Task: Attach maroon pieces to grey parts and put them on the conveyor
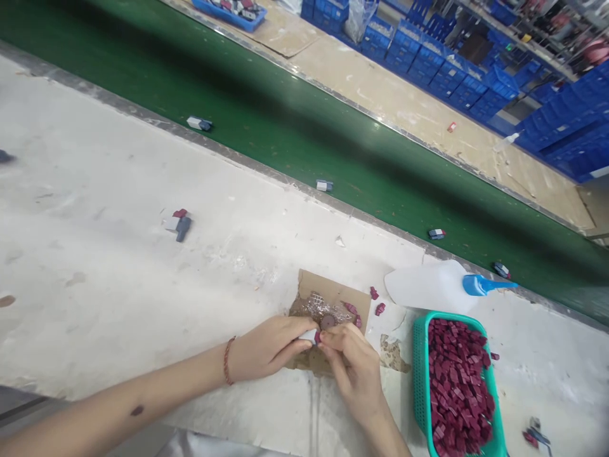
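Note:
My left hand (280, 343) pinches a small light-grey plastic part (309, 336) between thumb and fingers. Against the end of that part, my right hand (349, 358) holds a small dark-red plastic piece (318, 337). Both hands meet over a glue-smeared piece of cardboard (333, 290). On the cardboard, close to my right fingers, lie a round brown disc (327, 322) and a few loose dark-red pieces (350, 308). My fingers hide much of both held parts.
Right of my hands stands a green basket (419, 381) full of dark-red pieces. A white bottle with a blue nozzle (428, 284) lies behind it. Beyond runs a green conveyor (266, 139) carrying small grey assemblies (324, 185). Another assembly (178, 223) lies on the table. Blue crates (409, 47) line the far side.

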Tool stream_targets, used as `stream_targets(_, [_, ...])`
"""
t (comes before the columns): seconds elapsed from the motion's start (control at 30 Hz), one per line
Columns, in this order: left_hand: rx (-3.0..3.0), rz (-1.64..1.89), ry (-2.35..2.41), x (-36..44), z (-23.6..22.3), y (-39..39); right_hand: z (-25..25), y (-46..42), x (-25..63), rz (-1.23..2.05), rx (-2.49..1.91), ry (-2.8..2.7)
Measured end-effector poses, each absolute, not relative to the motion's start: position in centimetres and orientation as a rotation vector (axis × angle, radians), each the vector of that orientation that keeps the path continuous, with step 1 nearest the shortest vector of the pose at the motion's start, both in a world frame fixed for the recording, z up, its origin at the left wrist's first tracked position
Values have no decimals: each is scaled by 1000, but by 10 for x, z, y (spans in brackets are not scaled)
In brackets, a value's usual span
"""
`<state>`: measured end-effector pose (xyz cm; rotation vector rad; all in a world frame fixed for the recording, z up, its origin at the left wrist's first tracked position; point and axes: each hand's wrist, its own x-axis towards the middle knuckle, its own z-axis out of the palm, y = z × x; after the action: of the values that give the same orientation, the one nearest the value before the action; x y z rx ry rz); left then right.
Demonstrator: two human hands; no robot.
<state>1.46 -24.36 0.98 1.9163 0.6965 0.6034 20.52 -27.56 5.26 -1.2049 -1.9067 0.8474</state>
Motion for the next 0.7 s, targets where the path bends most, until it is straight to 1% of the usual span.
stream_targets(0.13, [1973,613,708,16,12,-243,64,-279,209,813,-1242,-2007])
stream_targets(0.23, [2003,682,802,15,13,-231,80,-287,234,722,-1399,-2003])
stream_targets(0.27, [2000,716,861,13,13,-223,85,-290,248,637,-1494,-1975])
stream_targets(0.33, [1987,774,994,8,15,-198,92,-298,282,339,-1737,-1855])
stream_targets(0.43, [2030,862,1185,0,14,-144,91,-305,335,-58,-2117,-1759])
stream_targets(0.47, [2061,907,1243,-2,13,-124,87,-306,348,-116,-2184,-1777])
stream_targets(0.57, [2116,1001,1423,-1,3,-67,75,-304,371,-131,-2293,-1835])
stream_targets(0.7, [2151,1026,1548,11,-8,-16,65,-297,371,-118,-2285,-1807])
